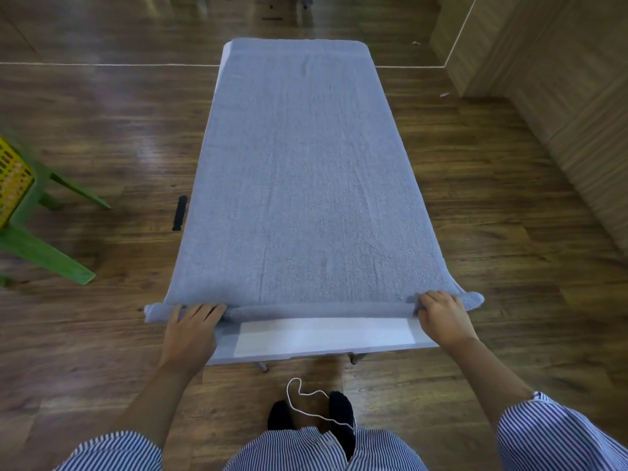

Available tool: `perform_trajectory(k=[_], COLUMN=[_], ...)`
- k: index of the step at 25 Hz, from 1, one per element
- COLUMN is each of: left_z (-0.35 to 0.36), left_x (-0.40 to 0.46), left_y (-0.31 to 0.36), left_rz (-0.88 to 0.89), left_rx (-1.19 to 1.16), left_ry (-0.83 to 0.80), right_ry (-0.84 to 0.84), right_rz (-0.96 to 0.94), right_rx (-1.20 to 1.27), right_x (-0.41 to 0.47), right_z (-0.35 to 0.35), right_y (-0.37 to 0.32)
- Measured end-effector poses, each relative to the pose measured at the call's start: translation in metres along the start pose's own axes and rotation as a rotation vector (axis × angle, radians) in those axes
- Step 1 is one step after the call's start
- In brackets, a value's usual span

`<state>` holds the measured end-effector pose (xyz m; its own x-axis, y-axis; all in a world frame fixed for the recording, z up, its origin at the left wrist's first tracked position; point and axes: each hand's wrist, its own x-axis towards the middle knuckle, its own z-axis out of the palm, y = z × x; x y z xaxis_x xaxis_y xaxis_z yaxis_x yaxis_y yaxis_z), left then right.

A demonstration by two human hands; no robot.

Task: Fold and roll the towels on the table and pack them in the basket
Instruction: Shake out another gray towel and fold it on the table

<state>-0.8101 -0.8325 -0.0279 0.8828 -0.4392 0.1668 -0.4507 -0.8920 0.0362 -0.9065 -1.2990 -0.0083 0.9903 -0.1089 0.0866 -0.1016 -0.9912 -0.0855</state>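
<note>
A long grey-blue towel (302,171) lies flat along the whole narrow table (326,338), and its near end is turned into a thin roll (316,309) running across the table's width. My left hand (192,331) rests on the roll's left end with fingers stretched over it. My right hand (441,317) grips the right end, fingers curled over the rolled cloth. A yellow basket (12,180) shows at the far left edge, standing on a green plastic chair (40,246).
Wooden floor surrounds the table on all sides. A wood-panelled wall (560,79) runs along the right. A black strip (179,208) lies on the floor left of the table. A white cord (306,396) hangs by my feet.
</note>
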Motion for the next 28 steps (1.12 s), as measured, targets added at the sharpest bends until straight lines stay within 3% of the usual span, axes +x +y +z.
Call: perform_trajectory(k=[3,11,14,18,24,28], left_z=[-0.001,-0.004,0.001,-0.004,-0.018,-0.024], left_x=[0.002,-0.001,0.000,0.003,-0.018,-0.021], left_y=[-0.005,0.001,-0.008,-0.013,-0.037,-0.037], left_rz=[0.037,-0.075,-0.096,-0.117,-0.254,-0.127], left_rx=[0.035,-0.040,-0.017,-0.003,0.065,0.086], left_ry=[0.029,0.069,0.021,-0.089,-0.111,-0.090], right_ry=[-0.024,0.009,-0.117,-0.104,-0.082,-0.117], right_rz=[0.039,0.147,0.210,0.292,0.134,0.206], right_rx=[0.027,0.147,0.195,0.209,0.205,0.139], right_x=[0.001,-0.007,-0.008,-0.006,0.000,-0.009], right_z=[0.001,-0.006,-0.006,-0.009,-0.009,-0.011], right_y=[0.001,0.010,0.013,0.012,-0.020,-0.012])
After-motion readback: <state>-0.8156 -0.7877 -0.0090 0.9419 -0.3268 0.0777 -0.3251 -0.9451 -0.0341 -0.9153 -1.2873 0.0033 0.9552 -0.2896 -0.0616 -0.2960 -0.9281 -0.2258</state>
